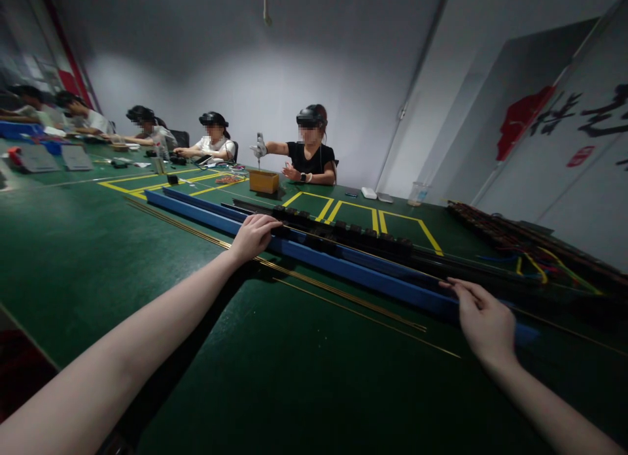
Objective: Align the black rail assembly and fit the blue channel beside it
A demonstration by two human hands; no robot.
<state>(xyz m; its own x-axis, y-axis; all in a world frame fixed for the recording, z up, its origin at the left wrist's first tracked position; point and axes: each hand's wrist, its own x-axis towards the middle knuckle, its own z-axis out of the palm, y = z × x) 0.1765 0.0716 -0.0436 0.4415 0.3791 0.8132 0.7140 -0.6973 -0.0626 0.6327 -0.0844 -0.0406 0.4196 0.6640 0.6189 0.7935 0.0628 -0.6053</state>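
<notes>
A thin brass-coloured rod [366,250] runs between my two hands, above a long blue channel [338,267]. My left hand [254,236] is closed in a pinch at the rod's left part, over the channel. Further right, my right hand [485,319] pinches the same rod between thumb and fingertips; the rod extends past it to the right. On the near side of the channel lie several loose brass-coloured rods [338,290], passing under my left wrist. Behind the channel sits a long dark strip with black blocks [360,231].
Yellow tape outlines [356,213] mark the green table [314,376]. Across it a person in black [311,157] works over a tan box [263,182]. More people sit at the far left. Dark strips with coloured wires [534,246] lie at right, near a clear cup [418,193].
</notes>
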